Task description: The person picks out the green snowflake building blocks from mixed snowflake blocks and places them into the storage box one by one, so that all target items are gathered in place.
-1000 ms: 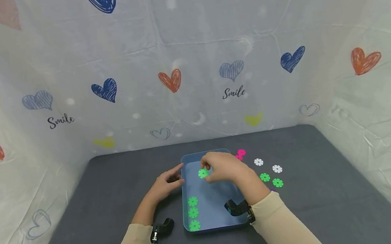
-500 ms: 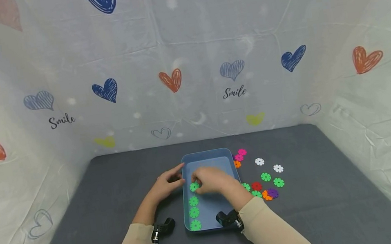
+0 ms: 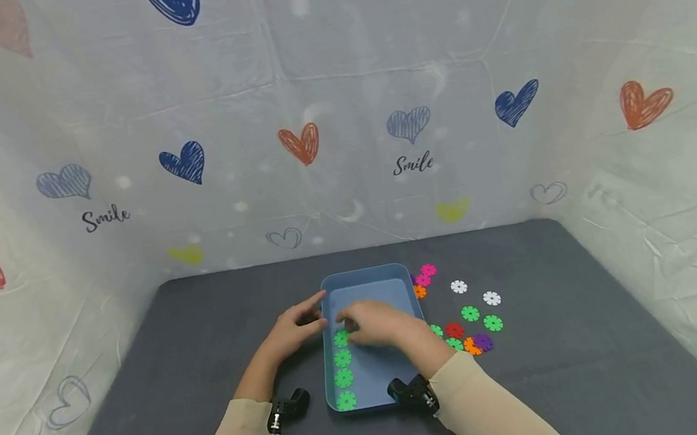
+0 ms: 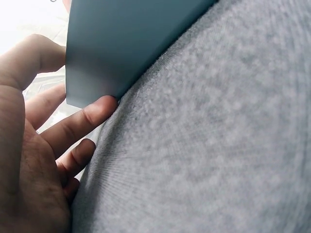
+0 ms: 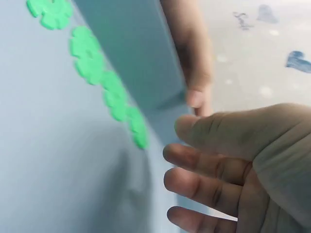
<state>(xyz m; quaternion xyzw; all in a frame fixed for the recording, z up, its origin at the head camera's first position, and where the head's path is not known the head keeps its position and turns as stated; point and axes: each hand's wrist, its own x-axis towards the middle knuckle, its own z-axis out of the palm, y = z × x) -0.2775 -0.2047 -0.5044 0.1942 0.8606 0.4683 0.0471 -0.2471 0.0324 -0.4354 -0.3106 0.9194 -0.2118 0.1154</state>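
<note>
right hand (image 3: 379,324) hovers with loose, empty fingers over the top green disc (image 3: 341,339) of the row in the blue tray (image 3: 391,287), left hand (image 3: 294,331) flat against its wall, so i'd nudge gently to keep the row straight.

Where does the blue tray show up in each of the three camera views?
Head: blue tray at table centre, between both hands.
Left wrist: its outer wall fills the top left, left hand fingers against it.
Right wrist: its floor and wall fill the left.
Shared landmark: the row of green discs along the tray's left wall.
</note>
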